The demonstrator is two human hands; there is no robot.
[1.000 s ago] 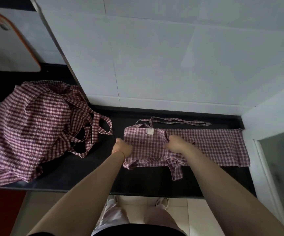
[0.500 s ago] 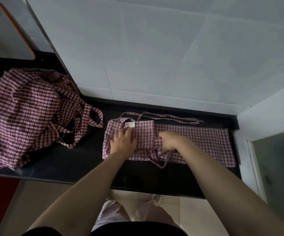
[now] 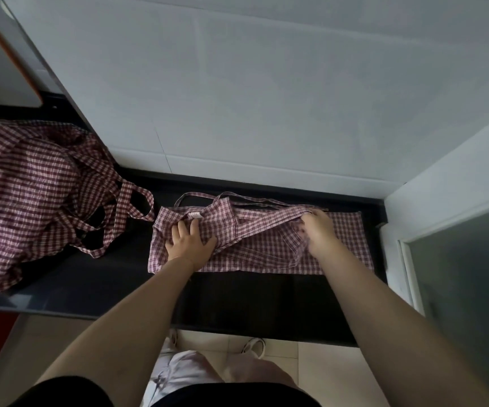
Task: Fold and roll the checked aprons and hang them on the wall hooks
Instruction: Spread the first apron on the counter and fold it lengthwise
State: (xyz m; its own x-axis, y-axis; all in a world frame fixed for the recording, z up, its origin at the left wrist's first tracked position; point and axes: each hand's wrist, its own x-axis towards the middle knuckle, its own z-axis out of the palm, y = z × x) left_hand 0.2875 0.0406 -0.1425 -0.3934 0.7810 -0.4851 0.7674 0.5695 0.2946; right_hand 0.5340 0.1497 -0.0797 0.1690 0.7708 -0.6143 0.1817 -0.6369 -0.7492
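Observation:
A red-and-white checked apron lies folded into a long strip on the black counter, with a white label near its left end. My left hand presses flat on the strip's left part, fingers spread. My right hand pinches the apron's strap, which runs taut from under my left hand across the strip. A thin tie loops along the far edge. A second checked apron sits in a loose heap at the left, its straps trailing toward the strip.
The white tiled wall rises right behind the counter. A white wall corner and a grey glass door close off the right side. A white board with an orange rim leans at the far left. No hooks are in view.
My right hand has drawn the strap out to the right over the strip, pulling it taut. My left hand stays flat on the left end. The view has shifted slightly.

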